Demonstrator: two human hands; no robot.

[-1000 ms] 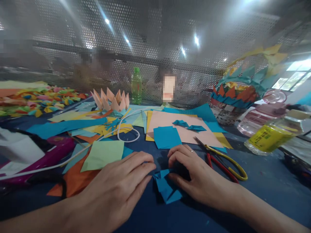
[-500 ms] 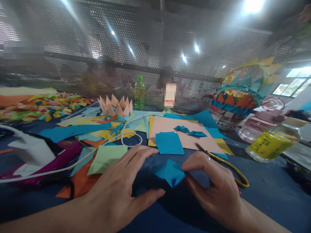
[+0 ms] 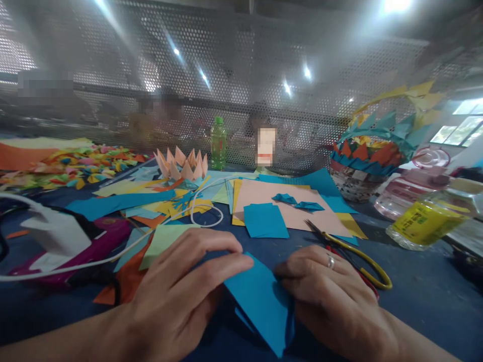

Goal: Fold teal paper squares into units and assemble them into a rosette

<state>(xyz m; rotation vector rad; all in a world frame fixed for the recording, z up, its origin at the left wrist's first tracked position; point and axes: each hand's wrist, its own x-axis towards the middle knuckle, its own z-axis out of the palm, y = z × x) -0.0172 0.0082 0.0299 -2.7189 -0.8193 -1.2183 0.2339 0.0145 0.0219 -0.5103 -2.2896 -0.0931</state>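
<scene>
A folded blue paper (image 3: 262, 299) hangs tilted between my hands, one corner pointing down toward me. My left hand (image 3: 188, 286) pinches its upper left edge, with the thumb hidden behind the fingers. On the other side, my right hand (image 3: 332, 291), with a ring on one finger, grips the paper's right edge with curled fingers. Just beyond lies a stack of blue squares (image 3: 266, 220). Two small folded blue pieces (image 3: 285, 199) rest on a pale pink sheet (image 3: 252, 193). Scissors (image 3: 352, 251) with yellow and red handles lie beside my right hand.
A purple power strip (image 3: 109, 239) with a white plug and cable is at the left. Behind are a pink paper crown (image 3: 183, 166), a green bottle (image 3: 218, 143) and paper scraps (image 3: 86, 163). A paper basket (image 3: 362, 166) and a yellow-labelled bottle (image 3: 422, 221) stand right.
The blue paper now shows as a larger, flatter folded shape, tilted toward me. My left hand has closed onto it from an open pose, and my right fingers have curled further round its edge.
</scene>
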